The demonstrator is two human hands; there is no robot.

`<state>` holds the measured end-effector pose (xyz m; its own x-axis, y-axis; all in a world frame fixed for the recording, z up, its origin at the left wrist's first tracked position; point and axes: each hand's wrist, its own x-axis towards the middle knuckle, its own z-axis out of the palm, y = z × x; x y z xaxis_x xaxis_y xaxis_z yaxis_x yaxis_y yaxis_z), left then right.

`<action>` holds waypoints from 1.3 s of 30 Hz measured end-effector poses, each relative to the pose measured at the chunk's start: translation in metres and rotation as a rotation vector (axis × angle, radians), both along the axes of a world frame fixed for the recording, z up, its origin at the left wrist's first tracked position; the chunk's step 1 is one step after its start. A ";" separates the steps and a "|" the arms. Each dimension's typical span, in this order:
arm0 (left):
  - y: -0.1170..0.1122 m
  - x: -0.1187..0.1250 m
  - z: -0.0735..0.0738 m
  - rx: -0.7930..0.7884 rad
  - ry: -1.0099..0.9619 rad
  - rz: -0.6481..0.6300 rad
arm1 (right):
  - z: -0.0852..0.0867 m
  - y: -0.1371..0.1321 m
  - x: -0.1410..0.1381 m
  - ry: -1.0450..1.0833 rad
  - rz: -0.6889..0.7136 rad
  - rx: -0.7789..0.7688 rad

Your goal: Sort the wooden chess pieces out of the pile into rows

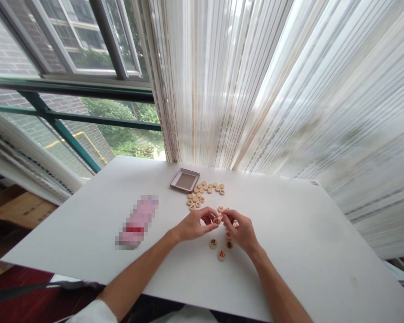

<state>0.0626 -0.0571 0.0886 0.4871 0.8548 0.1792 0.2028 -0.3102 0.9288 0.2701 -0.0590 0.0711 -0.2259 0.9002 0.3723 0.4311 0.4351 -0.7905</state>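
My left hand (195,224) pinches a round wooden Chinese chess piece (217,220) with a red character, between thumb and fingers. Close beside it, my right hand (239,228) has its fingertips closed on another red-marked piece, mostly hidden by the fingers. Just beyond the fingertips lies a red-lettered piece (221,209). Nearer me on the table are a black-lettered piece (213,243), a darker-marked piece (229,245) and a red-lettered piece (221,255). Some pieces under my right hand are partly covered.
A shallow square box (173,184) stands at the back of the white table (299,233). Several pieces (204,183) lie in a cluster beside it, some face up, some showing blank wood. A blurred pink object (139,220) lies to the left. Striped curtains (218,89) hang behind.
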 end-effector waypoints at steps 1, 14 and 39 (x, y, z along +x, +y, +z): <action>-0.005 -0.003 0.004 0.003 0.017 0.008 | 0.001 0.001 0.002 0.006 -0.013 0.009; -0.087 -0.014 -0.032 0.253 0.423 0.079 | 0.002 0.009 0.013 0.033 -0.151 0.090; -0.081 -0.009 -0.040 0.411 0.452 0.134 | 0.008 -0.093 0.024 -0.235 0.114 0.056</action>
<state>0.0533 -0.1378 0.0488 0.4850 0.8188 0.3071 0.6098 -0.5684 0.5523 0.2945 -0.1517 0.0789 -0.4105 0.8436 0.3462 0.5457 0.5314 -0.6479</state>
